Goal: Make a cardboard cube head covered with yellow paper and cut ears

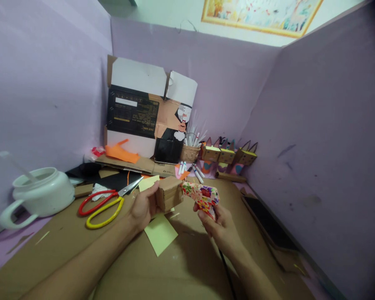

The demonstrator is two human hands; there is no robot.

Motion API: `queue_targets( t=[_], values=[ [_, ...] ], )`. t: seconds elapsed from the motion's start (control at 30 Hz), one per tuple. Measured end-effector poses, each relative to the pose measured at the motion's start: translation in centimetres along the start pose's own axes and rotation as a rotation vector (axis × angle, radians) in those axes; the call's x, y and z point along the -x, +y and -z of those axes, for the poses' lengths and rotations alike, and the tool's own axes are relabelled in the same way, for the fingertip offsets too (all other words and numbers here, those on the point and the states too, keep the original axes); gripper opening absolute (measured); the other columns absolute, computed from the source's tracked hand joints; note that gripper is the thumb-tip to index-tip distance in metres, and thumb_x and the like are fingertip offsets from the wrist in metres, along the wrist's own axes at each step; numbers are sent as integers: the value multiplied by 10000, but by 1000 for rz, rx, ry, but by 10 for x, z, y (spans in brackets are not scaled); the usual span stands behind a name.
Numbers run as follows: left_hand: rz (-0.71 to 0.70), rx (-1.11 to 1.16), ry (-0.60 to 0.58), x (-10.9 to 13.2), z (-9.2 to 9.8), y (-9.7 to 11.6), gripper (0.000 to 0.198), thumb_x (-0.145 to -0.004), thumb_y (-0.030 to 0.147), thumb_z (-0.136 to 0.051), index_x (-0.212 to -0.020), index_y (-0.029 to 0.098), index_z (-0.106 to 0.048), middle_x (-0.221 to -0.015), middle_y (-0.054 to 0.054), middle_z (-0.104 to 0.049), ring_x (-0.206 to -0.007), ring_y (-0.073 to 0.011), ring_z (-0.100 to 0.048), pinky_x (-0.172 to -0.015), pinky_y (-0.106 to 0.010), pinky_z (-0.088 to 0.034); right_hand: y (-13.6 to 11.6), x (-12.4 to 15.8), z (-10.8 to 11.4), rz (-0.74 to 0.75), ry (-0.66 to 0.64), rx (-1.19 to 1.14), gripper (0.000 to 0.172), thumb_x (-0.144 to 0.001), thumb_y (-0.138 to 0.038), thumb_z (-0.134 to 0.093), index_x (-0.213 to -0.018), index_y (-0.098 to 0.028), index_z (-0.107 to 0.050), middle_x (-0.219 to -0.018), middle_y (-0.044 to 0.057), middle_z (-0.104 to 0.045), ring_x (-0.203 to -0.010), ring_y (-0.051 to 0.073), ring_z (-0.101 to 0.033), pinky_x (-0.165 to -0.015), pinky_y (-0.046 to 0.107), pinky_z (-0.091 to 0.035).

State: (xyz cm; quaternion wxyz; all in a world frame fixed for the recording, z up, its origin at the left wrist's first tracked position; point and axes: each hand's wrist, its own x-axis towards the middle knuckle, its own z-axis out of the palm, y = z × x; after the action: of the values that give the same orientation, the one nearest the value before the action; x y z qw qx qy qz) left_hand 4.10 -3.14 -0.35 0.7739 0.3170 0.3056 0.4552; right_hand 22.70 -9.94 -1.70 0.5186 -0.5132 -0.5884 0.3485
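Cardboard box (169, 194) in left hand (143, 207), basket (190, 153) of markers (192, 137) behind.

A plain brown cardboard block (169, 193) was held beside a glue gun (202, 196) covered in a red, yellow and purple floral print. Pale yellow-green paper (160, 234) was laid on the brown cardboard work surface (175, 271), near scissors (108, 203) whose handles were coloured one red, one yellow. A white pot (39, 192) was seen at the left. An orange paper scrap (121, 152) was draped before a box (143, 112) printed in black and white. Small paper bags (228, 155) in brown were topped with yellow, and the partition walls (315, 104) were finished in pale lilac.
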Motion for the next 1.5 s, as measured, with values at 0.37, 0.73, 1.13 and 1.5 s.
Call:
queue_targets(
  t=[0.37,0.73,1.13,1.5],
  values=[
    [13,-26,-11,-1,3,-1,387,-857,367,-413,-1156,158,-543,-1026,-120,-661,-874,-250,-639,-629,-358,-546,2,-2,2,-10,35,-1,260,-733,-400,-555,-799,-148,-562,-518,-65,-388,-400,69,-301,-377,208,-248],
    [20,-4,-38,0,2,1,402,-857,365,-410,-1180,156,-527,-1016,-125,-662,-843,-245,-644,-617,-352,-545,1,-3,2,-42,73,-32,290,-709,-416,-577,-796,-140,-565,-507,-70,-381,-384,63,-295,-357,205,-255],
    [74,-19,-73,-8,20,4,446,-842,468,-387,-1158,184,-524,-936,-127,-674,-712,-262,-666,-552,-387,-533,-1,-3,5,-55,40,-87,317,-710,-426,-576,-827,-132,-571,-470,-85,-350,-368,57,-275,-350,192,-234],
    [125,-83,-77,-7,18,3,453,-851,469,-358,-1139,161,-522,-857,-122,-685,-660,-251,-667,-527,-351,-528,0,-4,4,-17,19,-22,250,-728,-384,-553,-793,-143,-577,-495,-69,-378,-385,63,-299,-362,200,-247]
  ],
)
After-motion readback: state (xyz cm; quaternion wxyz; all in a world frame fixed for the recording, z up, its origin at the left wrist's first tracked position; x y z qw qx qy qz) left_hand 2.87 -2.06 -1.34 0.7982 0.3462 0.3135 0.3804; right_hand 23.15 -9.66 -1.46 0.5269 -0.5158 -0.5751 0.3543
